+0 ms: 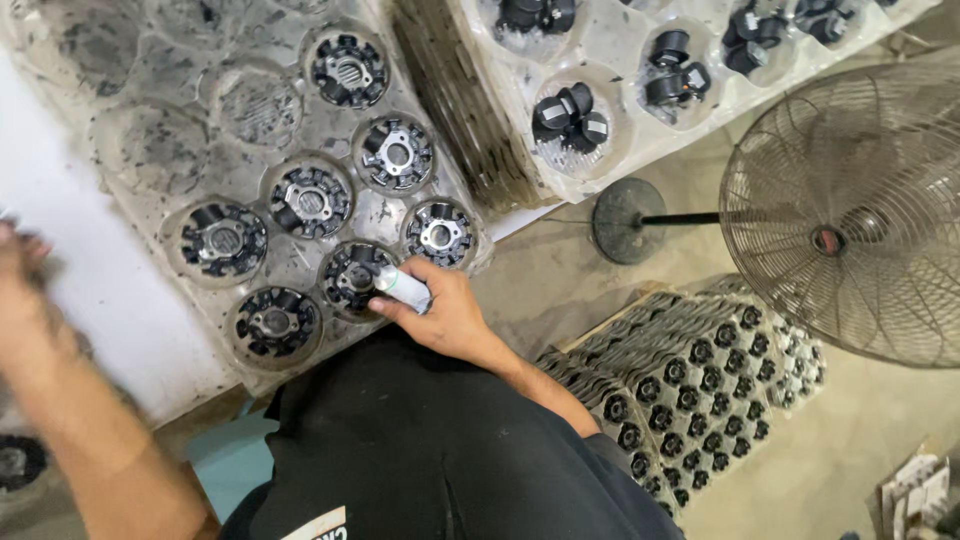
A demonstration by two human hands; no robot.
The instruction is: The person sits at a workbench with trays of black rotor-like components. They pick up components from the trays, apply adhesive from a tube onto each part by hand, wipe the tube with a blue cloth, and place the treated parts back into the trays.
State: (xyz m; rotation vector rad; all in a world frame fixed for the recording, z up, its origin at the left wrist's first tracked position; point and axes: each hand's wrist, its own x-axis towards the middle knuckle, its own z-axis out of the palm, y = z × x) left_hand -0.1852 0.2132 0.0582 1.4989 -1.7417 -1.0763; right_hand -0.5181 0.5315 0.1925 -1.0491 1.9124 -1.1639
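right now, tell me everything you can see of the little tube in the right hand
The small cylinder looks like a marker or tube, whitish-grey with a darker end, smooth like plastic. The right hand holds it, its fingers curled around it, lying roughly level and angled up-left. Its tip sits over a round black and silver metal part in the clear plastic tray; whether they touch is unclear.

I see a clear, grimy plastic blister tray [150, 130] on the white bench with round pockets, and a second such tray [620, 60] beside it at upper right. On the floor stand stacked trays [690, 370] of the same kind, and torn cardboard pieces [915, 495] lie at lower right.
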